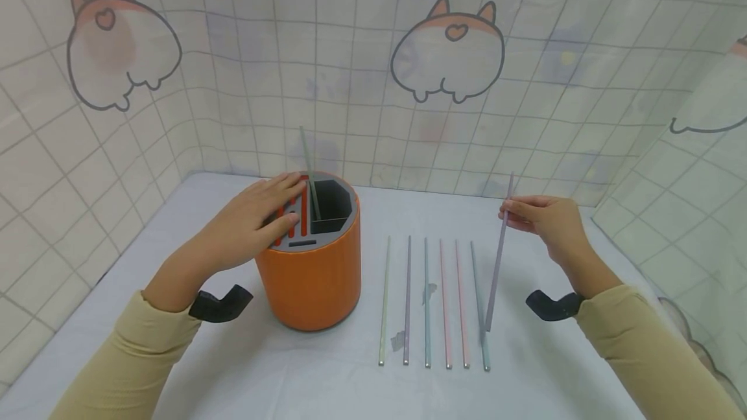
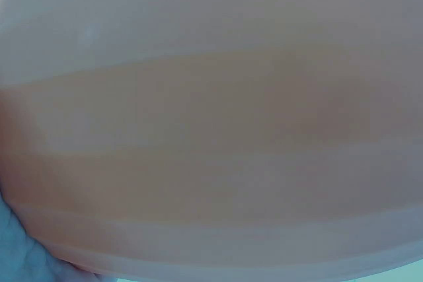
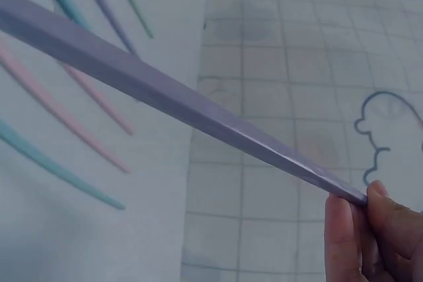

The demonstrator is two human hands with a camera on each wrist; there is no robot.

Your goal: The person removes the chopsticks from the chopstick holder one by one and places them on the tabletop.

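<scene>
My right hand pinches a purple chopstick near its upper end; its thicker end hangs down toward the right end of the chopstick row. In the right wrist view, fingertips and thumb hold its thin end. My left hand rests with extended fingers on the grey slotted top of an orange utensil holder. A pale green chopstick leans in the holder's dark open compartment. Several chopsticks lie side by side, including a green one, a pink one and a teal one.
A white cloth covers the table, with two small grey patches among the chopsticks. Behind it hangs a gridded curtain with cartoon animal prints. The blurred holder wall fills most of the left wrist view.
</scene>
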